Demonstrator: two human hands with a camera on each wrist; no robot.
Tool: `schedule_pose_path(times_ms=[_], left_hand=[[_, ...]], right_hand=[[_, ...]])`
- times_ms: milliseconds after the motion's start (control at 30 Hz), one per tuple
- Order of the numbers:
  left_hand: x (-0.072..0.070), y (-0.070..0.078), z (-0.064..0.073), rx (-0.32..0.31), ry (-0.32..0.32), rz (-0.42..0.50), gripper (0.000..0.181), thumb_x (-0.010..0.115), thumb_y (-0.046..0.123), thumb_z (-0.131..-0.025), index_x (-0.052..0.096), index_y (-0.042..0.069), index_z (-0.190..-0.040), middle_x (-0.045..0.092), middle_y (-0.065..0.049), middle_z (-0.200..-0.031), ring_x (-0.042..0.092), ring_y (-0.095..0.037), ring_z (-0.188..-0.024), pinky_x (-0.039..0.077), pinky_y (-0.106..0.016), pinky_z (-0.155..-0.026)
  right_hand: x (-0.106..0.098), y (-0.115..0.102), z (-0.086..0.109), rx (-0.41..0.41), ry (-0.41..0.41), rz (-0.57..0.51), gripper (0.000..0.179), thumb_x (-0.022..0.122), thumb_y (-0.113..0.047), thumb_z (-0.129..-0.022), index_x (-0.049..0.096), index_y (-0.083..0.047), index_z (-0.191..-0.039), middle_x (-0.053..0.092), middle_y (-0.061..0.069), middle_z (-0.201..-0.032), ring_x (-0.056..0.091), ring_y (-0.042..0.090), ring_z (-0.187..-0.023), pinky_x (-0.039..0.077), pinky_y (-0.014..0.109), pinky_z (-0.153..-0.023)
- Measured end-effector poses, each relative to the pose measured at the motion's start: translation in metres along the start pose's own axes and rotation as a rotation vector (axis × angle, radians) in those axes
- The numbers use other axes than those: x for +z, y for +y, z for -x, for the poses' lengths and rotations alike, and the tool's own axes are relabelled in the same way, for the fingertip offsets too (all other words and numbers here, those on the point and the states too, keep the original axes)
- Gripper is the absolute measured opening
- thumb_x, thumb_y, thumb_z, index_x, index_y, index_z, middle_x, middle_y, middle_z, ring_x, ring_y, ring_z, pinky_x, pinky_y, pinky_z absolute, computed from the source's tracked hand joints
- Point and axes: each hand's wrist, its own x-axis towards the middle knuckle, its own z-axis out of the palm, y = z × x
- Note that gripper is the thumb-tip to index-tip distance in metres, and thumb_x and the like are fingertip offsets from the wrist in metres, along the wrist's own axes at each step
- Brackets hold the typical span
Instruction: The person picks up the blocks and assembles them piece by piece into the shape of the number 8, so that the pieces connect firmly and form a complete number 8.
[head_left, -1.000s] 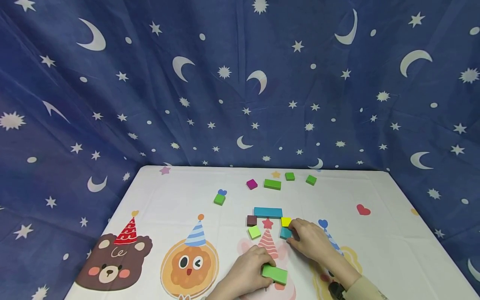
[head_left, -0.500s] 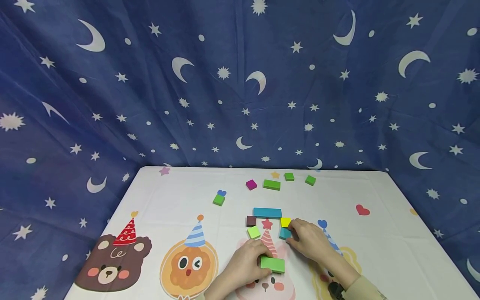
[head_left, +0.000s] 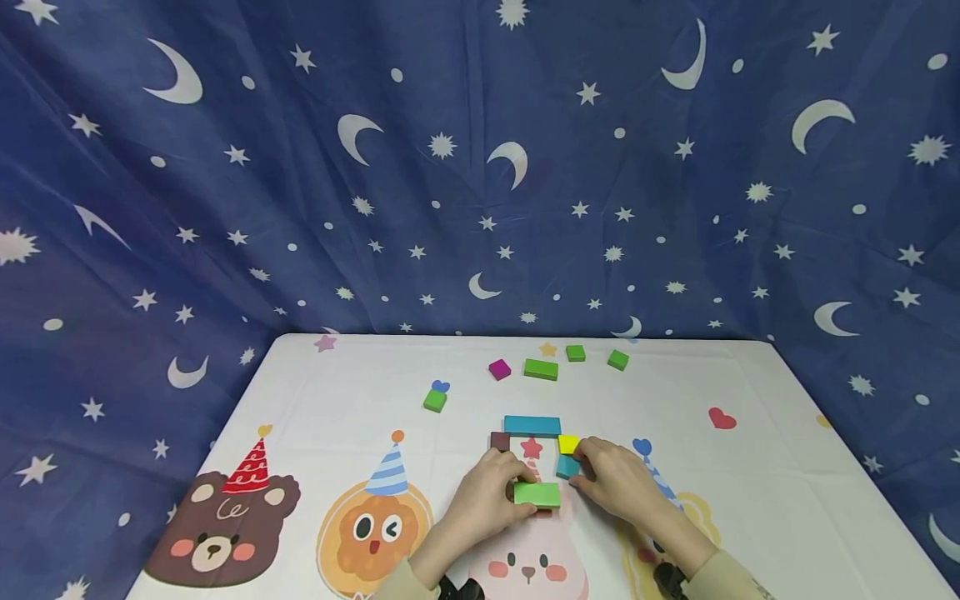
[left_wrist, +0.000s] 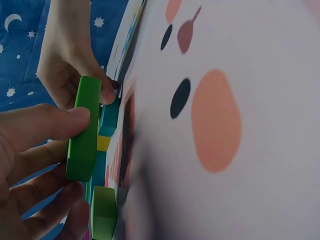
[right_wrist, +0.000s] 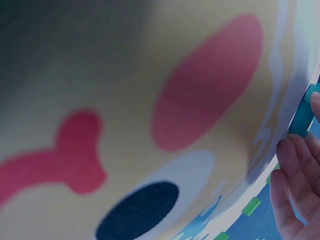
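My left hand (head_left: 487, 493) pinches a long light green block (head_left: 537, 495) between thumb and fingers, lifted off the table, as the left wrist view shows. To the right, my right hand (head_left: 618, 479) holds a small teal block (head_left: 567, 467) at its edges, its fingertips also near the yellow block (head_left: 568, 444). A long teal block (head_left: 532, 427) lies across the far side, with a dark brown block (head_left: 499, 442) below its left end. A small light green block (left_wrist: 104, 213) shows under the left hand in the left wrist view; the hand hides it in the head view.
Farther back lie a magenta block (head_left: 499, 370), a longer green block (head_left: 541, 369) and small green blocks (head_left: 575, 353), one of them off to the left (head_left: 435, 401). The white tablecloth (head_left: 780, 500) has printed cartoon figures. A blue starry curtain (head_left: 420, 192) hangs behind.
My left hand has carried the long light green block away from me, toward the small blocks, and now covers the small light green one. The right hand has stayed at the teal block.
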Motion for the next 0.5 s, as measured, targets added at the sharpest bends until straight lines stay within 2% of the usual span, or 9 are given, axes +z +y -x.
schedule_pose_path(times_ms=[67, 267, 500], left_hand=[[0.001, -0.001, -0.002, 0.008, 0.020, -0.013, 0.025, 0.083, 0.025, -0.068, 0.071, 0.021, -0.089, 0.063, 0.010, -0.085, 0.044, -0.004, -0.081, 0.039, -0.016, -0.069], [0.003, -0.003, -0.008, -0.010, 0.021, -0.014, 0.024, 0.083, 0.026, -0.070, 0.072, 0.019, -0.090, 0.064, 0.009, -0.087, 0.044, -0.005, -0.084, 0.041, -0.018, -0.071], [0.007, -0.004, -0.014, -0.010, 0.036, -0.087, 0.025, 0.083, 0.028, -0.068, 0.072, 0.021, -0.089, 0.063, 0.009, -0.087, 0.045, -0.007, -0.087, 0.038, -0.021, -0.071]], right_hand=[[0.000, 0.000, 0.000, 0.005, -0.005, 0.000, 0.034, 0.083, -0.030, -0.072, 0.067, -0.012, -0.097, 0.060, -0.006, -0.079, 0.045, 0.008, -0.067, 0.044, 0.026, -0.066], [0.000, 0.000, 0.000, 0.004, -0.004, 0.005, 0.034, 0.084, -0.029, -0.071, 0.067, -0.012, -0.096, 0.058, -0.007, -0.077, 0.045, 0.008, -0.067, 0.042, 0.026, -0.065], [-0.002, -0.002, 0.000, 0.013, -0.018, 0.000, 0.036, 0.084, -0.029, -0.071, 0.067, -0.012, -0.098, 0.060, -0.007, -0.079, 0.046, 0.008, -0.068, 0.044, 0.027, -0.067]])
